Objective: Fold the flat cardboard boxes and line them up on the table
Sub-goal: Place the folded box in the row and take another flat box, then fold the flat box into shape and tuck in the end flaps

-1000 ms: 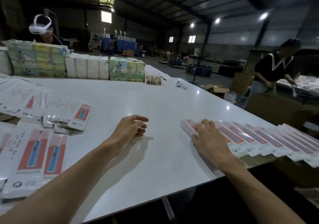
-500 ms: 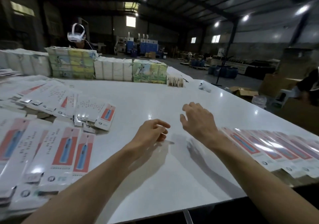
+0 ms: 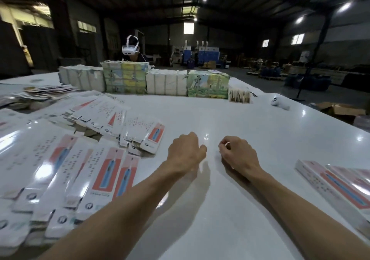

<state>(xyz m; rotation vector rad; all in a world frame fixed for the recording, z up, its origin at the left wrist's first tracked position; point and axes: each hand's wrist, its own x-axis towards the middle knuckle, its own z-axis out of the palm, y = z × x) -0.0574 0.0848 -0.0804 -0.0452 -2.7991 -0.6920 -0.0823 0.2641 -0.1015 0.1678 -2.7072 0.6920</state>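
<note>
White table (image 3: 230, 115) between flat boxes (image 3: 104, 177) (left), folded boxes (image 3: 330, 181)

Left hand (image 3: 185, 151) & right hand (image 3: 238, 153): seen from the back, fingers curled under, tips hidden, so can't tell if either holds anything. Flat boxes (image 3: 60, 169) run off the left & btm edges; print on them too small/blurred to read. Folded boxes (image 3: 336, 183) cut by the right edge, row's end out of view. Person (image 3: 140, 58) at far side: only head w/ headset (image 3: 129, 49) shows, rest hidden behind bundles (image 3: 126, 77). Small white object (image 3: 280, 103) on tabletop (image 3: 220, 119), far right, too blurred to ID. Bkgd machines (image 3: 208, 54) dark, no detail.
</note>
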